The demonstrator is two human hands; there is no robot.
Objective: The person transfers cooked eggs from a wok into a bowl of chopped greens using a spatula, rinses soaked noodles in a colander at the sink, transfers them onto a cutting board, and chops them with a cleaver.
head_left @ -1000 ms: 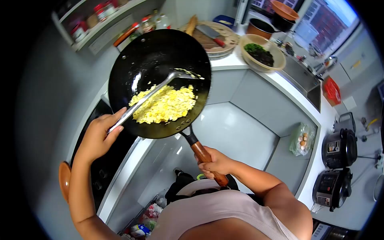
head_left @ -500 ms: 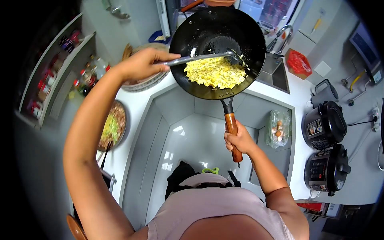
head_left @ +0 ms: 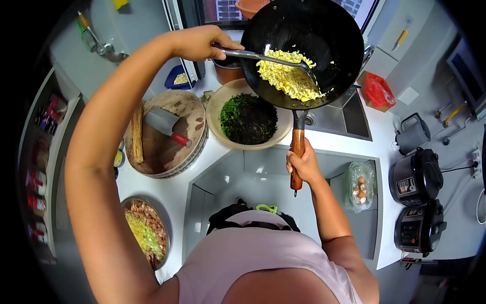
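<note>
Left hand [head_left: 200, 43] grips the metal spatula [head_left: 263, 57], its blade in the scrambled egg [head_left: 288, 78]. The black wok [head_left: 304, 50], tilted above the bowl of chopped greens [head_left: 248, 119], could spill egg onto the counter [head_left: 172, 190]; right hand [head_left: 302, 167] clamps its wooden handle [head_left: 297, 152].

A round wooden chopping board [head_left: 167, 133] lies on the white counter [head_left: 172, 187], with a cleaver [head_left: 163, 123] resting flat on it, its red handle pointing toward the middle of the counter, and a bundle of thin sticks [head_left: 136, 130] along its far-left edge. Just beside the board sits a beige bowl [head_left: 217, 109] filled with chopped dark greens. Nearer the viewer, a dish [head_left: 147, 232] holds minced meat and pale green shreds. A steel sink [head_left: 340, 117] sits beyond, a red bag [head_left: 378, 91] by it. A clear bag of eggs [head_left: 358, 186] lies on the counter, near a kettle [head_left: 411, 134] and two cookers [head_left: 419, 201].
</note>
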